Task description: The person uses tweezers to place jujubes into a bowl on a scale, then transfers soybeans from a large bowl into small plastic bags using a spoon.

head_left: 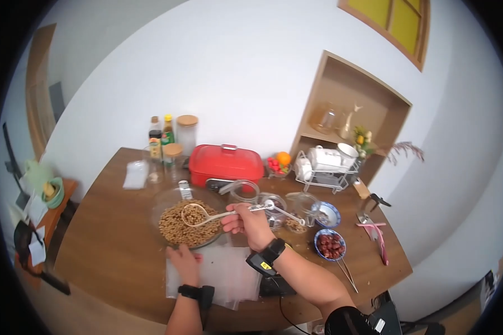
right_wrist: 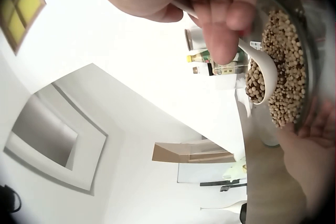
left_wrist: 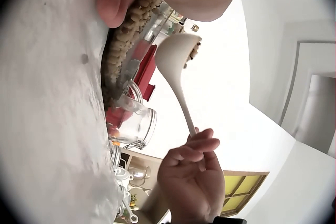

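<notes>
My right hand (head_left: 250,226) grips the handle of a pale ladle (head_left: 193,215) over a wide glass bowl (head_left: 209,196). Tan soybeans (head_left: 179,233) fill much of the bowl. In the right wrist view the ladle (right_wrist: 269,77) carries a scoop of the same beans (right_wrist: 255,83). My left hand (head_left: 185,263) is at the bowl's near edge, above the translucent plastic bags (head_left: 223,279), its fingers fairly straight. From the left wrist, the ladle's underside (left_wrist: 173,58) shows raised, with the right hand (left_wrist: 191,176) around its handle.
Right of the bowl stand clip-top glass jars (head_left: 243,192) and a white spoon (head_left: 289,214). Farther right is a blue-and-white bowl (head_left: 318,251) of dark red fruit. Behind are a red lidded cooker (head_left: 224,162), sauce bottles (head_left: 155,134) and a cup rack (head_left: 330,176).
</notes>
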`<control>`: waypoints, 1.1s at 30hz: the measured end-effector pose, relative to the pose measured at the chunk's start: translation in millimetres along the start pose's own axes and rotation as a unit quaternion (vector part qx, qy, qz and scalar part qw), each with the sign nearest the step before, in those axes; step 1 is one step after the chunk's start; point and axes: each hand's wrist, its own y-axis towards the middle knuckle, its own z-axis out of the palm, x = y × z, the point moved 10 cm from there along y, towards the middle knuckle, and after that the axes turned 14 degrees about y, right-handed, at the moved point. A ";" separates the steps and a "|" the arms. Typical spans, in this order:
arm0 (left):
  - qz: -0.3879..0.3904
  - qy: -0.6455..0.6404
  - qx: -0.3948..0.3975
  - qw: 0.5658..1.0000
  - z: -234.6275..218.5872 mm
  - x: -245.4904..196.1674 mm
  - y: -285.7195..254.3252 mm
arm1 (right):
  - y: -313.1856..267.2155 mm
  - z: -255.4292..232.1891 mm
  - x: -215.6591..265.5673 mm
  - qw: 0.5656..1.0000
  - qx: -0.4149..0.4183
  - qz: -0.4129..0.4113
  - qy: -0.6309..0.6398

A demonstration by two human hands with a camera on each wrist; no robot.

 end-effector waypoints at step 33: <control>0.004 0.011 0.020 1.000 1.7 -8.8 0.7 | -119.0 -241.2 213.0 0.932 -0.240 -0.230 -0.145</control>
